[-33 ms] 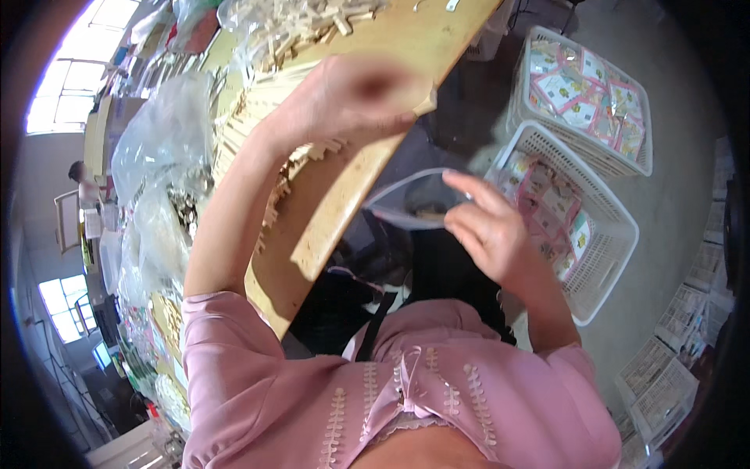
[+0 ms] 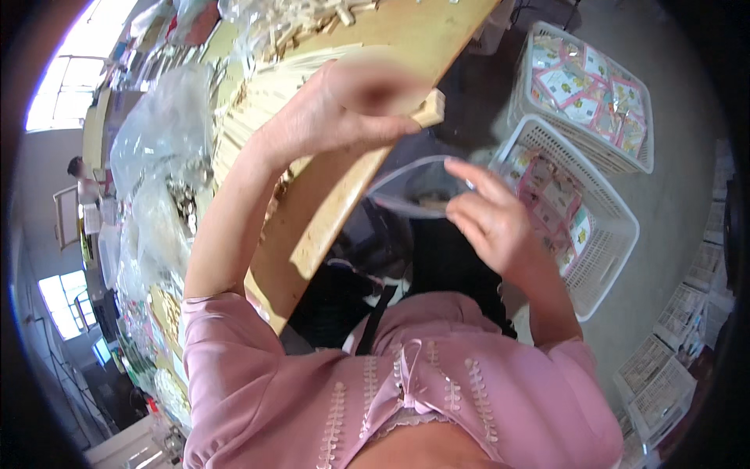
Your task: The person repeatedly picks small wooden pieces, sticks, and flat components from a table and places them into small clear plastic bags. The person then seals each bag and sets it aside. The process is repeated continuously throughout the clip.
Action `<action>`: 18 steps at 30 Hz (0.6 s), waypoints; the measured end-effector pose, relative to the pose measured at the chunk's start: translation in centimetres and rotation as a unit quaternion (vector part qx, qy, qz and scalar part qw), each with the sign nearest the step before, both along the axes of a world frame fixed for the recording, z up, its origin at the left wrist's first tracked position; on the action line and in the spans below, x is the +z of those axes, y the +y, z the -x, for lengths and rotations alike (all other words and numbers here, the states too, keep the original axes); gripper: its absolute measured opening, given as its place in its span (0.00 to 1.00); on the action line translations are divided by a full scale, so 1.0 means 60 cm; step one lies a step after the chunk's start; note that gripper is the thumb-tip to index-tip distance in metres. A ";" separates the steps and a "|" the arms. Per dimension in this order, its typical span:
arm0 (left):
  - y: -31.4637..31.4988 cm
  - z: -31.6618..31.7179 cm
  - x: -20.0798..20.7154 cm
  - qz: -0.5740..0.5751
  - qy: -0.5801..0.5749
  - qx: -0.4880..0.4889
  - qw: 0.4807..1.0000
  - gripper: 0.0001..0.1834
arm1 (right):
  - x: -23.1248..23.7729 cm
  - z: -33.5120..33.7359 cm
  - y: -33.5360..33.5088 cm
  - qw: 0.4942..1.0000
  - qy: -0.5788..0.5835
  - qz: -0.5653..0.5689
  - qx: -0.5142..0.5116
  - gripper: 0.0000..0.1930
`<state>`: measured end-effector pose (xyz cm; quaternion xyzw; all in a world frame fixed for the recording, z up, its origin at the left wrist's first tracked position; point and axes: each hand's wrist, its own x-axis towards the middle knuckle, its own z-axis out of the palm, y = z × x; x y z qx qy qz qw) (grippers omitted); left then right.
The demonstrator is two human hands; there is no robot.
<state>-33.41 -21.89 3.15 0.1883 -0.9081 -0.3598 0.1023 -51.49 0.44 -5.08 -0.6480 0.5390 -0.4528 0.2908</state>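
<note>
My left hand [image 2: 344, 105] is closed on a pale wooden piece [image 2: 431, 109], its squared end sticking out past the thumb toward the right. Whether it is one block or several sticks together I cannot tell; most of it is hidden in the hand. Lower and to the right, my right hand [image 2: 494, 223] pinches the edge of a clear plastic bag [image 2: 414, 195]. The bag's mouth is spread apart, below the wooden piece and not touching it. Under my left forearm, many pale wooden sticks [image 2: 250, 109] lie side by side on the wooden table [image 2: 312, 227].
Two white plastic baskets [image 2: 613, 262] with packed, colourful flat bags stand on the floor at the right. Loose wooden pieces [image 2: 312, 19] are heaped at the table's far end. Large clear plastic bags [image 2: 160, 133] lie along the left. Printed sheets [image 2: 652, 367] lie at the lower right.
My left hand has shifted slightly right, and more of the wooden piece shows beyond its fingers. The bag's upper rim sits a little higher.
</note>
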 end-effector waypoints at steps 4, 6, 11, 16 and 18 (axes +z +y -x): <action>0.100 -0.063 0.019 -0.015 -0.002 0.020 1.000 0.25 | 0.009 -0.022 -0.005 0.998 0.050 0.038 0.011 0.05; 0.125 -0.100 0.018 0.019 0.024 0.065 0.997 0.27 | 0.024 -0.037 -0.001 0.995 0.078 0.062 0.012 0.06; 0.211 -0.206 -0.011 -0.121 0.125 0.186 0.967 0.30 | 0.048 -0.079 0.019 0.994 0.083 0.059 0.043 0.09; 0.296 -0.276 -0.064 0.028 0.083 0.229 0.969 0.13 | 0.073 -0.126 0.034 0.989 0.082 0.108 0.060 0.10; 0.322 -0.298 -0.070 0.083 0.122 0.234 0.961 0.09 | 0.078 -0.142 0.033 0.987 0.078 0.116 0.074 0.08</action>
